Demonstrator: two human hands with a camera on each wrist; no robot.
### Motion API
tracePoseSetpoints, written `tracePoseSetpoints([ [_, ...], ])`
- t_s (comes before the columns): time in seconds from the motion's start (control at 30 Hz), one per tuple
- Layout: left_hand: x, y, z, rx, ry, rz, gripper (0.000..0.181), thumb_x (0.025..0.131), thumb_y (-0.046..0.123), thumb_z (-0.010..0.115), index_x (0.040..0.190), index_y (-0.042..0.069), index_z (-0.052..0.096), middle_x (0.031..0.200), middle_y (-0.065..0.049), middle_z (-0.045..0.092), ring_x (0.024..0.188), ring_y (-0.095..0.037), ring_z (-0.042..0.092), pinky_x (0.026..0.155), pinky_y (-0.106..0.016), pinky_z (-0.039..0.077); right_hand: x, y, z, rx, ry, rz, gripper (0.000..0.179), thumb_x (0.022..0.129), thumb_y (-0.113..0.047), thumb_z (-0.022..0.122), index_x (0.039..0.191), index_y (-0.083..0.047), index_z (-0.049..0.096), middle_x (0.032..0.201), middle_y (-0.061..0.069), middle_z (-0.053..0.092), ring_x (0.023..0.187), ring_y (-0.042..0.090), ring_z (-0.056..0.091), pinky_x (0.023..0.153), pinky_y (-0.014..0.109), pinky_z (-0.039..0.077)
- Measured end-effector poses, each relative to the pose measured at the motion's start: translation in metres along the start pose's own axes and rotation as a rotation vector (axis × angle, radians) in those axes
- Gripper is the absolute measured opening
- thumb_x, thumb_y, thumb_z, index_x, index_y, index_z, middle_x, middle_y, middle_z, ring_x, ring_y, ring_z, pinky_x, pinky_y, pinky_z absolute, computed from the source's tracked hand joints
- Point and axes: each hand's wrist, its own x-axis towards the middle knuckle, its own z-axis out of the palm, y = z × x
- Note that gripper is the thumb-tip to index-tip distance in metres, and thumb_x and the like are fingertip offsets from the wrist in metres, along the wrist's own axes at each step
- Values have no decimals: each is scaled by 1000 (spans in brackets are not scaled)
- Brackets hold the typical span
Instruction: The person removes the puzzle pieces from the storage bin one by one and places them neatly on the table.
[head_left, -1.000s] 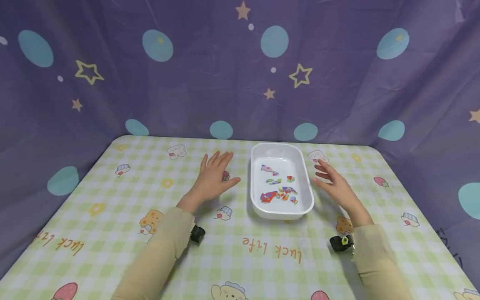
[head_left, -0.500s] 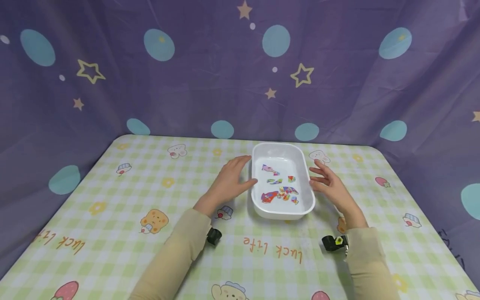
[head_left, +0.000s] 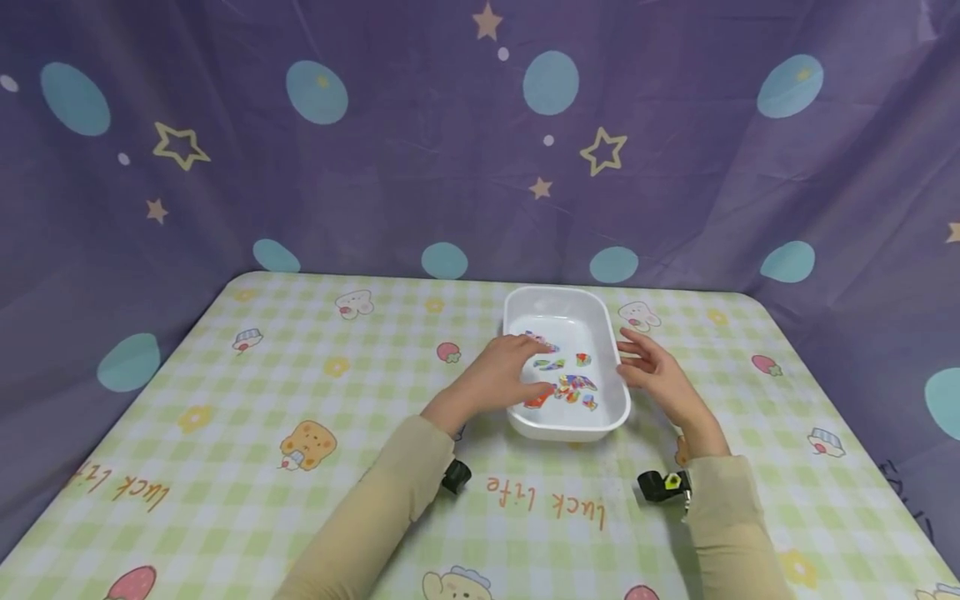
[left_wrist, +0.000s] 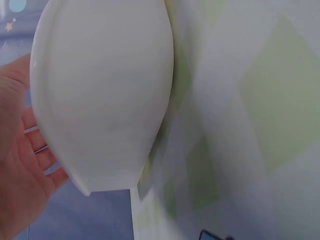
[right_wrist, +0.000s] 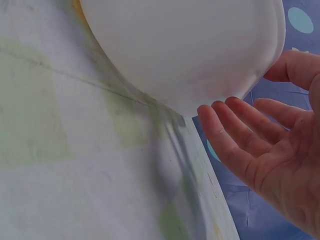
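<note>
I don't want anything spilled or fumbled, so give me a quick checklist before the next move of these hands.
1. Tray resting on the table: ok.
2. Colourful pieces inside the tray: ok, all those visible are.
3. Left hand over the tray: ok, it reaches across the left rim.
4. Red piece fully in view from the head: not ok, the left hand covers part of it.
5. Left hand touching a piece: cannot tell.
6. Right hand touching the tray's right side: cannot tell.

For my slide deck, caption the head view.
Left hand over colourful pieces in a white tray, right hand beside it.
</note>
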Motion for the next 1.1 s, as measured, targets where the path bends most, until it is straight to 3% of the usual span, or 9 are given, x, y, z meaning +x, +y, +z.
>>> tracePoseSetpoints([
  [0.37, 14, 10, 4, 138, -160, 18, 45, 79, 39, 64, 119, 18, 59, 117, 4, 60, 110, -12, 52, 97, -34, 33, 1, 0, 0, 0, -23, 11, 61, 89, -3, 51, 142, 1, 22, 136, 29, 34, 99, 0, 51, 74, 19, 49],
  [0.67, 27, 18, 9, 192, -302, -84, 48, 73, 37, 72, 117, 21, 59, 99, 8, 63, 88, -9, 54, 82, -32, 42, 2, 3, -1, 27, -44, 36, 61, 88, -4, 52, 141, 2, 23, 139, 28, 31, 98, -2, 53, 75, 18, 48],
  [0.77, 28, 20, 10, 227, -322, -102, 46, 72, 36, 73, 113, 21, 60, 96, 9, 62, 85, -10, 54, 81, -33, 40, 2, 5, -1, 34, -43, 41, 60, 88, -4, 52, 141, 2, 24, 139, 28, 31, 98, -2, 53, 75, 18, 48],
  [0.97, 29, 23, 13, 313, -335, -84, 26, 69, 35, 74, 86, 22, 60, 74, 10, 56, 71, -10, 51, 72, -31, 38, 2, 7, -1, 46, -38, 40, 60, 89, -4, 51, 141, 2, 24, 139, 28, 31, 99, -1, 52, 75, 18, 48],
  [1.1, 30, 23, 16, 354, -341, -93, 24, 69, 35, 74, 79, 23, 56, 72, 11, 55, 70, -9, 51, 71, -31, 38, 1, 7, -2, 47, -41, 45, 59, 89, -6, 52, 141, 1, 25, 139, 26, 32, 99, -1, 52, 76, 18, 48],
])
